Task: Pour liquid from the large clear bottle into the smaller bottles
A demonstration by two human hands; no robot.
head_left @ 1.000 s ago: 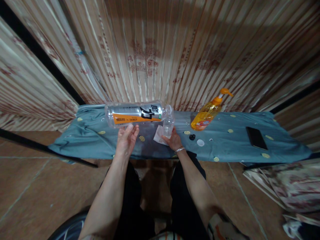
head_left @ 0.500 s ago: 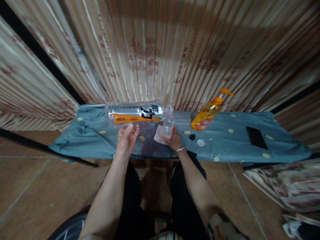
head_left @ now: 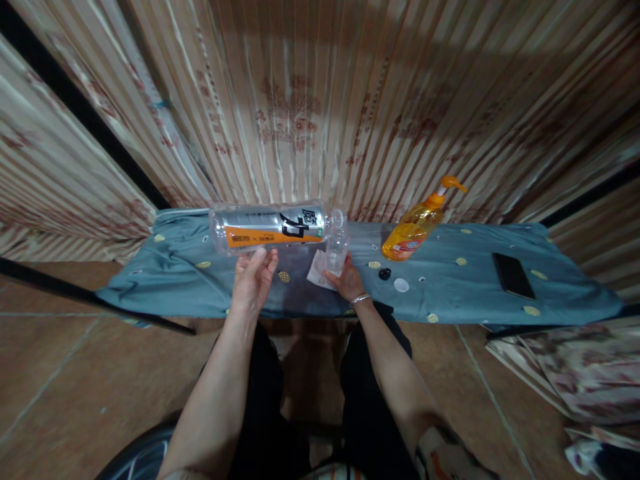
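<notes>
A large clear bottle (head_left: 270,227) with a silver and orange label lies tilted on its side, its mouth at the top of a small clear bottle (head_left: 337,250). My left hand (head_left: 254,279) supports the large bottle from below, palm up, fingers partly hidden behind it. My right hand (head_left: 347,279) is wrapped round the lower part of the small bottle, which stands upright. Beside that bottle lies a white tissue (head_left: 320,270), partly covered by my right hand. Any liquid passing between the bottles is too faint to make out.
An orange pump bottle (head_left: 413,230) stands to the right on the blue cloth (head_left: 455,287). Near it lie a black cap (head_left: 385,274) and a white disc (head_left: 401,285). A dark phone (head_left: 513,275) rests farther right. Pleated curtains (head_left: 320,100) hang behind.
</notes>
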